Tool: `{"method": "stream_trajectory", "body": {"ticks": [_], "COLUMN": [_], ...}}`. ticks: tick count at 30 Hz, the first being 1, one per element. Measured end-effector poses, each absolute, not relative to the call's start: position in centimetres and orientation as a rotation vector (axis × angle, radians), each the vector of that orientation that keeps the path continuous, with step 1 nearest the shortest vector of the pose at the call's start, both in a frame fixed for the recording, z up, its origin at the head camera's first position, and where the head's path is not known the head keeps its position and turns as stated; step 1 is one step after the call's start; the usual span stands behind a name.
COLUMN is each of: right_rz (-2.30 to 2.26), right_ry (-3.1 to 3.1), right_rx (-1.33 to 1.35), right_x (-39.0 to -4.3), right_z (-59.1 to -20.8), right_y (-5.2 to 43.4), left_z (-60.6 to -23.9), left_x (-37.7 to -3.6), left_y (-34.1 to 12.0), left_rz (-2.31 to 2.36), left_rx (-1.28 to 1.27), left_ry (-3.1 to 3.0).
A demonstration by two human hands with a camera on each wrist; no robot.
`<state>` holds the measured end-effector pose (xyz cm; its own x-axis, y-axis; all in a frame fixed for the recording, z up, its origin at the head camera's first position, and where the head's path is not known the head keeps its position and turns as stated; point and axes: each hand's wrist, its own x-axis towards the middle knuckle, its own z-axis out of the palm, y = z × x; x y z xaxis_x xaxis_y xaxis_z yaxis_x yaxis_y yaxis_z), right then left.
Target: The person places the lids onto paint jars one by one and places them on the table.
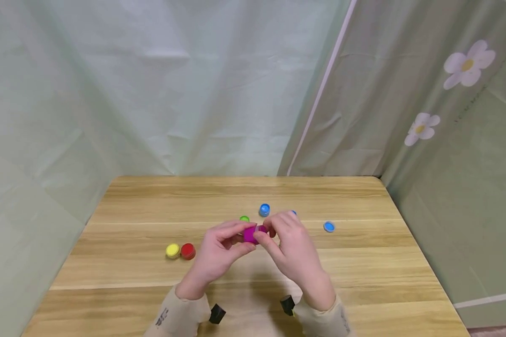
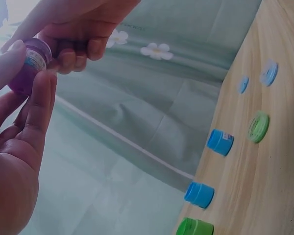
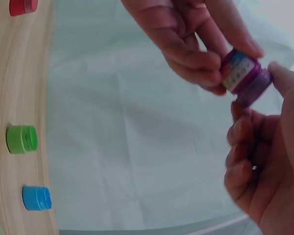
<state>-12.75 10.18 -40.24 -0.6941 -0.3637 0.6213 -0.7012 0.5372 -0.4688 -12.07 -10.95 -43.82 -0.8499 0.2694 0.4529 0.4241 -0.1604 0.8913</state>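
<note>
Both hands, left hand [image 1: 217, 255] and right hand [image 1: 293, 250], meet at frame centre above the surface [image 1: 362, 262]; fingers of each pinch one purple jar [image 1: 252, 233]. Yellow cap [image 1: 173, 251] and red cap [image 1: 188, 251] lie touching, lower left.

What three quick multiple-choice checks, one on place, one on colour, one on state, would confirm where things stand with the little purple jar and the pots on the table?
1. Where is the purple jar?
A. flat on the wooden table
B. held above the wooden table between both hands
C. beside the red pot

2. What colour is the pot touching the red pot?
A. yellow
B. blue
C. green

3. How do the hands stand?
A. both lie flat on the wood
B. only the left hand touches the jar
C. the left hand and the right hand both pinch the jar

Answers:
1 B, since the head view shows the jar lifted between the fingertips.
2 A, since the yellow pot sits against its left side.
3 C, since both wrist views show fingers of each hand curled on the jar.
</note>
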Motion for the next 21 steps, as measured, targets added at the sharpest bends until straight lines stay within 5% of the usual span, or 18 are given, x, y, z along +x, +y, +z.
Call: {"method": "stream_trajectory", "body": {"ticks": [10,21], "right_rz": [1.082,1.012], "right_ry": [-2.491,-2.355], "right_rx": [0.757,1.104], "right_x": [-12.6,-13.3], "right_z": [-40.0,-39.6], "right_y": [10.5,11.9], "left_z": [-43.4,-43.7], "left_x": [-11.9,-12.1], "left_y": [-10.9,-11.2], "left_rz": [-2.143,-2.179], "left_rx": [-0.637,-0.725], "left_ry": [-2.075,-2.005]}}
